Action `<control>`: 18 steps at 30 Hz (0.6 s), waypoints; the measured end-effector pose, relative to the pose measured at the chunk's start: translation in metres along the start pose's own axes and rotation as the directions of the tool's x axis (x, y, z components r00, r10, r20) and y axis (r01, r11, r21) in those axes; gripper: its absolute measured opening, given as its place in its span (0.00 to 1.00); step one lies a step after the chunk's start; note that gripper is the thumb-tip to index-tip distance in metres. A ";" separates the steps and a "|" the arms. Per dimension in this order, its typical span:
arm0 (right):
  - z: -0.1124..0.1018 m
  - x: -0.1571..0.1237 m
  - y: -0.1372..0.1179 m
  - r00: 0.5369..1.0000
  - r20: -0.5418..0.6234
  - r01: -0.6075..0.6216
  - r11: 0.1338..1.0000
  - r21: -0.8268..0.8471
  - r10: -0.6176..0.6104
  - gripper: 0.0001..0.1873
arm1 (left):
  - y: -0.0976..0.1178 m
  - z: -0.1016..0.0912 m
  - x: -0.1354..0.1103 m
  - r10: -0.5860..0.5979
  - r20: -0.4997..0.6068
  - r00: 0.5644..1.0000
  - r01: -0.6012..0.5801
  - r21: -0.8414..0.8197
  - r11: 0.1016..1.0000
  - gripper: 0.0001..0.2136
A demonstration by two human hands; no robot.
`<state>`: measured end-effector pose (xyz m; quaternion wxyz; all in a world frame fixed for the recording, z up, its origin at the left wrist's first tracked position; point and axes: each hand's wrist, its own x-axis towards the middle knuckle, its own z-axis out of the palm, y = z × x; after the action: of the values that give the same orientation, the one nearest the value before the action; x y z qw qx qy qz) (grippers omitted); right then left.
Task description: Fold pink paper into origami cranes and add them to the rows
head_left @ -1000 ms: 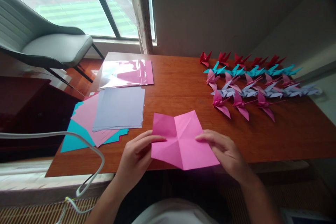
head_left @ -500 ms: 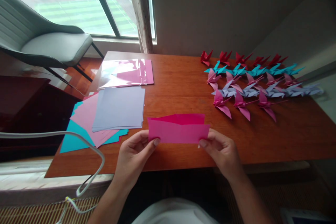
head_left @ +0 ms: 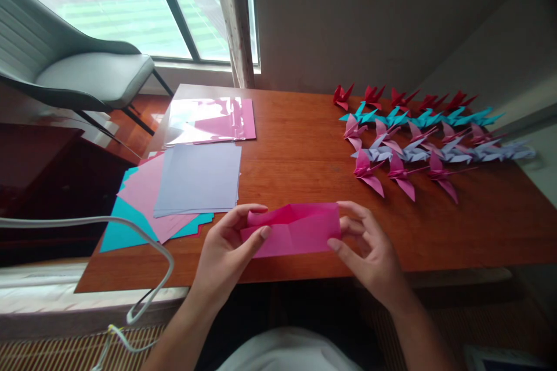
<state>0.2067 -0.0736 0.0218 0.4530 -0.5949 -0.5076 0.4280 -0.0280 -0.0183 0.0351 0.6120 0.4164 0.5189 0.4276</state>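
A folded sheet of pink origami paper is held near the front edge of the table, its two layers parted along the top. At its left end my left hand grips it, thumb on the near layer and forefinger over the far layer. My right hand holds the other end, with the thumb at the lower right corner and the fingertips along the upper right edge. The paper hides part of what lies behind it.
Rows of folded paper cranes stand on the right of the wooden table. Pale sheets, fanned coloured paper and a clear packet lie on the left. A white cable crosses the front left; a chair stands beyond.
Both hands have brought the pink paper a little lower and nearer to me. The left forefinger has come over the far layer, and the right fingers have risen along the right edge.
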 end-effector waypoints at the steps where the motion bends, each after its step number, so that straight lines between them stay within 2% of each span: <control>1: 0.000 0.000 -0.001 1.000 0.010 -0.028 1.000 0.009 0.028 0.24 | -0.003 0.000 0.000 0.003 -0.012 1.000 -0.004 -0.014 1.000 0.13; 5: 0.006 0.003 -0.004 0.992 -0.011 -0.126 0.986 0.111 0.128 0.18 | -0.010 0.000 0.000 0.021 -0.040 0.999 -0.021 -0.005 1.000 0.10; 9: 0.013 0.009 -0.005 0.984 -0.063 -0.151 0.964 0.219 0.169 0.16 | -0.010 0.001 -0.003 0.036 -0.046 0.998 -0.036 0.020 0.999 0.10; 13: 0.017 0.012 -0.004 0.973 -0.153 -0.140 0.967 0.214 0.175 0.12 | -0.011 0.001 -0.005 0.023 -0.082 0.996 -0.024 -0.011 1.000 0.12; 18: 0.017 0.008 -0.013 0.959 -0.233 -0.136 0.982 0.127 0.163 0.11 | -0.012 -0.001 -0.005 -0.046 -0.120 0.992 0.035 -0.097 0.995 0.14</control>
<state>0.1879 -0.0627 0.0304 0.5099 -0.6537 -0.3776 0.4124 -0.0289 -0.0267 0.0250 0.6067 0.3492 0.5429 0.4640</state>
